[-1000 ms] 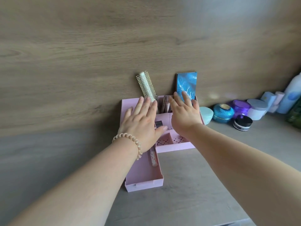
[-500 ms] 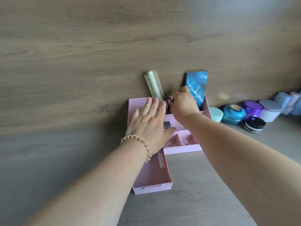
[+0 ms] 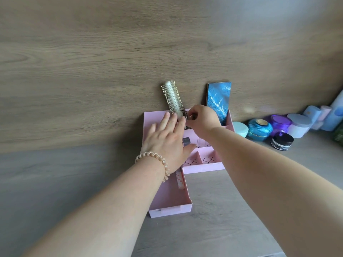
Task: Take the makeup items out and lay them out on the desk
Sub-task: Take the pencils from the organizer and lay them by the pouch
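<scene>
Pink organizer (image 3: 150, 117) sits against the wood wall on the desk (image 3: 219, 219), its drawer (image 3: 169, 204) pulled out with a patterned tube (image 3: 180, 180) inside. My left hand (image 3: 167, 140) lies spread flat on it. Beside the hairbrush (image 3: 172, 99), my right hand (image 3: 201, 119) pinches small dark items I cannot identify. Jars (image 3: 259, 129) stand right.

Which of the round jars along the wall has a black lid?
The short black-lidded jar with white stripes around its side; it sits in front of the row, nearer the camera than the teal, purple and pale jars.
</scene>
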Demonstrator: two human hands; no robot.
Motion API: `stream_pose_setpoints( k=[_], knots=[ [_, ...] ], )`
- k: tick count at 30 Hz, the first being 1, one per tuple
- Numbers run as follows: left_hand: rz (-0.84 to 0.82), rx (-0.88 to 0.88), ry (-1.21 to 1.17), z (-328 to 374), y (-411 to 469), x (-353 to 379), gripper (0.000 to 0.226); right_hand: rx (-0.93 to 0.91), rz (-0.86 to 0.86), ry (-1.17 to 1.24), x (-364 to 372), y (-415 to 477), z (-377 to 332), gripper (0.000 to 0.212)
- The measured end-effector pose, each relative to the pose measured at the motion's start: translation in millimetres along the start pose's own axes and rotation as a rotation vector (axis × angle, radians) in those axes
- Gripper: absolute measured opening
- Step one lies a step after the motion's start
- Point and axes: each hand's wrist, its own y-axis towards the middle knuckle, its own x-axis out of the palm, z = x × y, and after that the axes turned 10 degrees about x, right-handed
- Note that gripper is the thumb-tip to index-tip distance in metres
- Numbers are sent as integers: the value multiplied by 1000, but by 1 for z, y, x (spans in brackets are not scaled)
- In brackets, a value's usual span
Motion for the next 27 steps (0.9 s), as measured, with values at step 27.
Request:
stream_pose_setpoints(
  k=[27],
  knots=[
    [6, 272, -502, 46, -81, -29, 52, 381, 195, 1178, -99, -223, 23, 5]
  ],
)
